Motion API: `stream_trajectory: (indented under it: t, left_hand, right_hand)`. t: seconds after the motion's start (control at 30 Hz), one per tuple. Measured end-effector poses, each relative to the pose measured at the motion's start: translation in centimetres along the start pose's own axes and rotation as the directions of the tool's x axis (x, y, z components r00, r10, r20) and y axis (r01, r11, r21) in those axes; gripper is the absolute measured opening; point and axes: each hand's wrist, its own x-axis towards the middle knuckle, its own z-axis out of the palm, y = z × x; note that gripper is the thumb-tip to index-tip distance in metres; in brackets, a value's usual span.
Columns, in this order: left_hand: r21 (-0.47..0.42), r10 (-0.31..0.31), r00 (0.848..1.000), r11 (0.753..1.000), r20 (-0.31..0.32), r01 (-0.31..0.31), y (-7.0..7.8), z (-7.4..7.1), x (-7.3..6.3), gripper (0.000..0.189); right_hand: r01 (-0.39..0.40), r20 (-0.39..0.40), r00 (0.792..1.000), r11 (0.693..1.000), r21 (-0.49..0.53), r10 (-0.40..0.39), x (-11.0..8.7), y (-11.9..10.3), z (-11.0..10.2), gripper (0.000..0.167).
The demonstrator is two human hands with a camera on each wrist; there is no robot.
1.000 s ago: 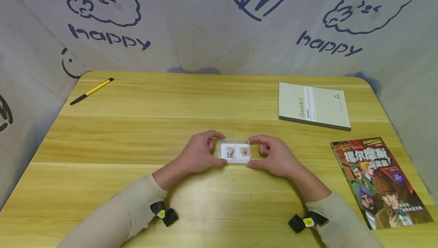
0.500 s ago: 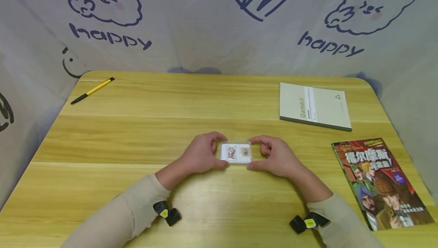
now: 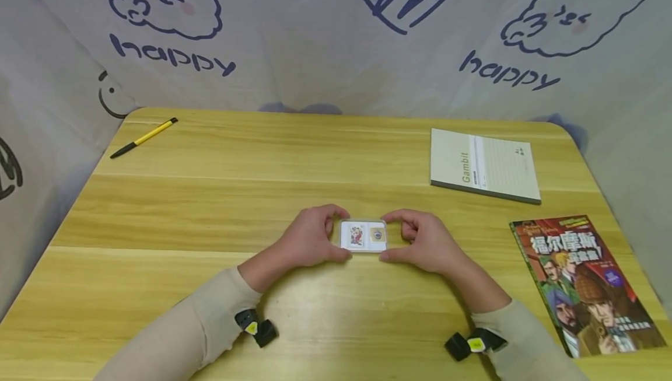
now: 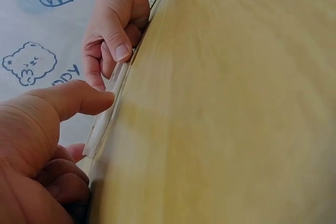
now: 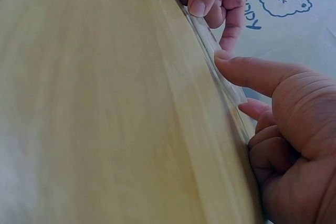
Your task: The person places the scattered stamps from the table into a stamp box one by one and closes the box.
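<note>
In the head view a small flat clear plastic case [image 3: 363, 236] lies on the wooden table. Through its top show a white inside, a colourful joker-like picture on the left and a gold square with a dark round mark on the right. My left hand [image 3: 311, 236] pinches its left end, thumb at the near corner and index finger at the far one. The right hand [image 3: 427, 240] grips the opposite end the same way. Both wrist views show the case edge-on, low against the tabletop, with a thumb on its near long side. Other fingers are curled under the palms.
A yellow and black pen [image 3: 144, 137] lies at the far left. At the back right is a beige notebook [image 3: 485, 165], and nearer, a comic-style book [image 3: 585, 285]. A printed cloth [image 3: 336, 37] hangs behind the table [image 3: 210, 194].
The case's clear cover stood out past the far and left sides of the white inside; now it sits even around it. The hands keep their hold, with a slight shift right in view.
</note>
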Motion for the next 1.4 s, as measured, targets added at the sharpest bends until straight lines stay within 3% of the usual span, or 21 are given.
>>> stream_trajectory:
  t: [0.3, 0.77, 1.4]
  left_hand:
    - [0.049, -0.001, 1.0, 0.999, 0.023, 0.0, -0.03, -0.33, 0.04, 0.065]
    - [0.024, 0.028, 0.999, 0.999, 0.037, -0.029, -0.59, -0.38, 0.21, 0.062]
    - [-0.055, 0.001, 0.999, 0.999, 0.033, 0.001, -0.71, -0.51, 0.24, 0.061]
  right_hand:
    - [0.009, -0.006, 1.0, 1.0, -0.004, -0.009, 0.03, -0.08, 0.22, 0.055]
    - [-0.005, -0.011, 1.0, 0.999, -0.047, 0.004, -0.02, -0.14, 0.17, 0.058]
    - [-0.003, -0.037, 0.999, 0.998, -0.057, 0.001, -0.06, -0.28, 0.31, 0.059]
